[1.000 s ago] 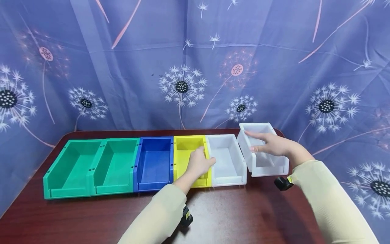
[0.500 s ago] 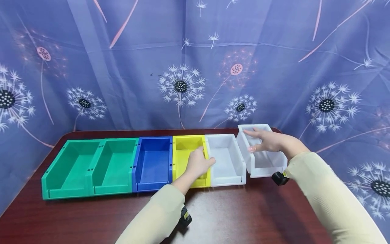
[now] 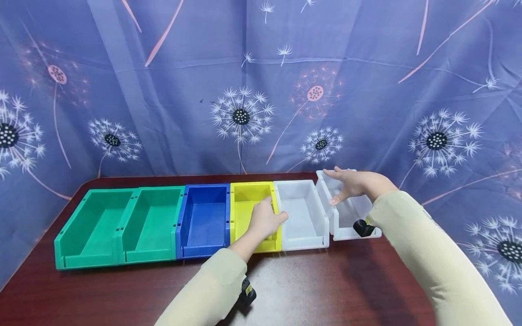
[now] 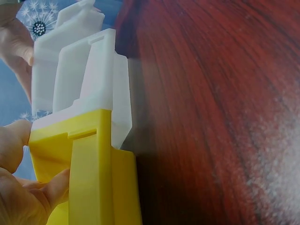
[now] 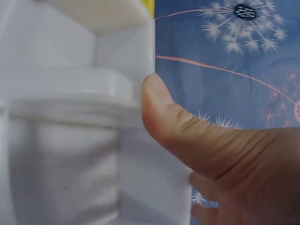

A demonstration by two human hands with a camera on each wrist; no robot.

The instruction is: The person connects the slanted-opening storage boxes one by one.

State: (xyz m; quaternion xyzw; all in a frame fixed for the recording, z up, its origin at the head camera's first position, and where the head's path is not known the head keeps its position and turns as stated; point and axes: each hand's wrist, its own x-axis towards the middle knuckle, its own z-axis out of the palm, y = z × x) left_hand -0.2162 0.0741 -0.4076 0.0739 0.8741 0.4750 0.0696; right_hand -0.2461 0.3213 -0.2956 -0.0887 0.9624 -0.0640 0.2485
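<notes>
In the head view my left hand (image 3: 264, 219) reaches into the yellow bin (image 3: 244, 215) and pinches its right side wall, where the first white bin (image 3: 299, 215) adjoins it. The left wrist view shows the thumb over the shared rim and the fingers inside the yellow bin (image 4: 91, 176). My right hand (image 3: 359, 184) grips the second white bin (image 3: 344, 222) at the far right end. In the right wrist view its thumb (image 5: 161, 110) lies at the rim, with other fingers outside the back wall. This bin sits slightly higher than its white neighbour, its left wall close against it.
A blue bin (image 3: 205, 222) and two green bins (image 3: 152, 222) continue the row to the left, side by side. All stand near the back of the dark red wooden table (image 3: 310, 290). A blue dandelion-print curtain (image 3: 183, 99) hangs behind and at both sides.
The right-hand white bin has shifted a little left and down towards its white neighbour, with my right hand moving left along with it. My left hand has kept its hold on the yellow bin.
</notes>
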